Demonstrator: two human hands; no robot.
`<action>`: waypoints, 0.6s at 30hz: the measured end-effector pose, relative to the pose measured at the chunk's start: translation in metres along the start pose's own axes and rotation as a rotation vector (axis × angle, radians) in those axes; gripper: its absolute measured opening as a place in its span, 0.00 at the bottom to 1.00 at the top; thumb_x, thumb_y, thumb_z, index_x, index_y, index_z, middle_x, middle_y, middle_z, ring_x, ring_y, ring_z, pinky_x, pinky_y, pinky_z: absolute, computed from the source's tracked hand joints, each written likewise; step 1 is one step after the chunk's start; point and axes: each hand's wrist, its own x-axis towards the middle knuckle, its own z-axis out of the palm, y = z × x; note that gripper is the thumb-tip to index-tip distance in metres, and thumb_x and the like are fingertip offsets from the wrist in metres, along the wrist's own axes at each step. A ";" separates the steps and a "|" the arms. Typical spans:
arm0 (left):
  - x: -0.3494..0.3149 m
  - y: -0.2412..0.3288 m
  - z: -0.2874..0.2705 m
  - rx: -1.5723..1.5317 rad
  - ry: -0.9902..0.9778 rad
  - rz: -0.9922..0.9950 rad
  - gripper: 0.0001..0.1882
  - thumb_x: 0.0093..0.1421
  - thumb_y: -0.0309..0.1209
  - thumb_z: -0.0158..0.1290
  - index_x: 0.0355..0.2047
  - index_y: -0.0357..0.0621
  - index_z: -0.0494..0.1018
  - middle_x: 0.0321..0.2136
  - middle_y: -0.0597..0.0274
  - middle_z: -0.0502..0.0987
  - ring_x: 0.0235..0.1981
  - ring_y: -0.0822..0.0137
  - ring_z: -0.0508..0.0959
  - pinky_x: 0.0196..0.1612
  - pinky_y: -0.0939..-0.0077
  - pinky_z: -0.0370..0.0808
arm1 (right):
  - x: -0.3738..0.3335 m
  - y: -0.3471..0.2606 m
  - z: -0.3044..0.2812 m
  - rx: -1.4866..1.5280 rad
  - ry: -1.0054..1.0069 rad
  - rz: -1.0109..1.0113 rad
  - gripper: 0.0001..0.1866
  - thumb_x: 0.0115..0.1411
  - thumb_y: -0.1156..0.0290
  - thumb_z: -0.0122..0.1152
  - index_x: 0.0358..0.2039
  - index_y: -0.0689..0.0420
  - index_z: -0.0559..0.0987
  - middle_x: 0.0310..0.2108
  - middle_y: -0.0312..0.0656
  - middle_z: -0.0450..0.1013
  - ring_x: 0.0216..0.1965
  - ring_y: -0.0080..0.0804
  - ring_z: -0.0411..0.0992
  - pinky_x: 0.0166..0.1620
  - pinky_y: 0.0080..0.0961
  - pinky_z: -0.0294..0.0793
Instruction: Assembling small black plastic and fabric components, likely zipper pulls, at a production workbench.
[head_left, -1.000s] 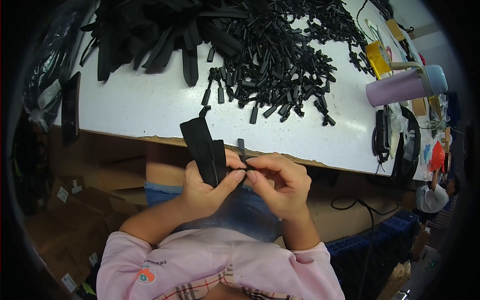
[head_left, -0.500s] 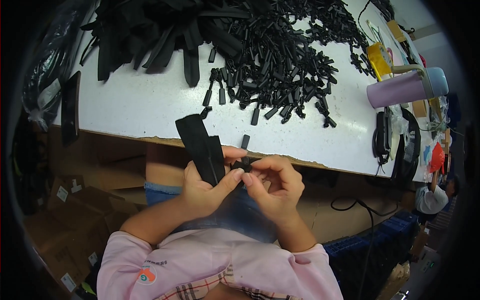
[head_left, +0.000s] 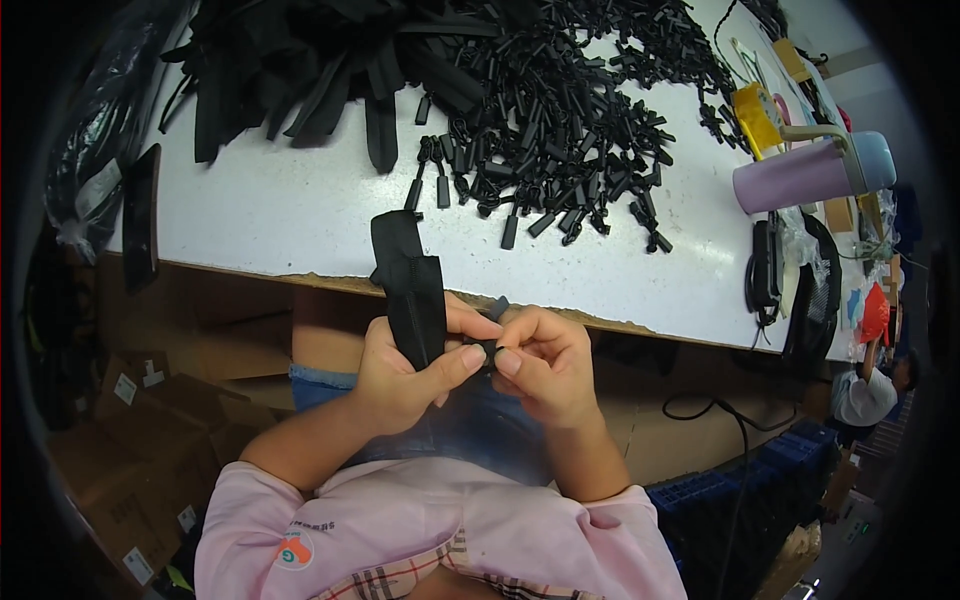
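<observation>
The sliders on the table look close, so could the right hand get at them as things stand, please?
Probably yes: only bare table separates the right hand from the sliders, though that hand seems to pinch a small black piece and may first need freeing.

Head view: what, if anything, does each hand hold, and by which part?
The left hand holds a black zipper strip by its lower part. The right hand pinches a small black piece between thumb and finger; fingers hide which part.
</observation>
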 end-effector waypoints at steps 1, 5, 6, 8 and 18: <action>0.000 -0.002 0.001 0.019 -0.002 0.036 0.09 0.51 0.24 0.49 0.34 0.33 0.70 0.30 0.62 0.68 0.18 0.82 0.66 0.18 0.91 0.61 | 0.000 -0.001 -0.001 0.013 -0.022 0.056 0.02 0.51 0.79 0.52 0.25 0.63 0.68 0.22 0.32 0.63 0.20 0.12 0.57 0.22 0.07 0.56; 0.000 -0.001 0.001 0.118 -0.008 0.085 0.09 0.52 0.23 0.48 0.34 0.33 0.70 0.30 0.62 0.68 0.21 0.81 0.68 0.21 0.90 0.65 | 0.001 -0.001 0.001 0.037 -0.039 0.058 0.02 0.51 0.79 0.52 0.25 0.63 0.68 0.22 0.31 0.63 0.20 0.11 0.57 0.22 0.07 0.56; 0.001 0.000 0.002 0.119 -0.008 0.084 0.09 0.52 0.23 0.48 0.34 0.33 0.70 0.30 0.62 0.68 0.21 0.81 0.68 0.21 0.90 0.65 | 0.001 0.003 0.006 -0.015 0.045 -0.021 0.03 0.51 0.79 0.52 0.25 0.62 0.68 0.21 0.31 0.63 0.19 0.10 0.57 0.21 0.07 0.55; 0.004 0.000 0.007 0.125 0.026 0.124 0.10 0.52 0.22 0.46 0.35 0.32 0.69 0.32 0.61 0.68 0.28 0.78 0.70 0.30 0.86 0.69 | 0.001 0.010 0.010 -0.065 0.132 -0.101 0.03 0.51 0.79 0.52 0.25 0.62 0.68 0.21 0.30 0.63 0.19 0.10 0.57 0.21 0.06 0.55; 0.003 0.000 0.008 0.117 0.035 0.082 0.09 0.51 0.21 0.45 0.34 0.31 0.68 0.32 0.61 0.69 0.32 0.76 0.71 0.36 0.84 0.69 | -0.001 0.009 0.010 0.048 0.171 0.015 0.03 0.51 0.79 0.51 0.25 0.63 0.67 0.16 0.30 0.62 0.13 0.10 0.54 0.15 0.09 0.51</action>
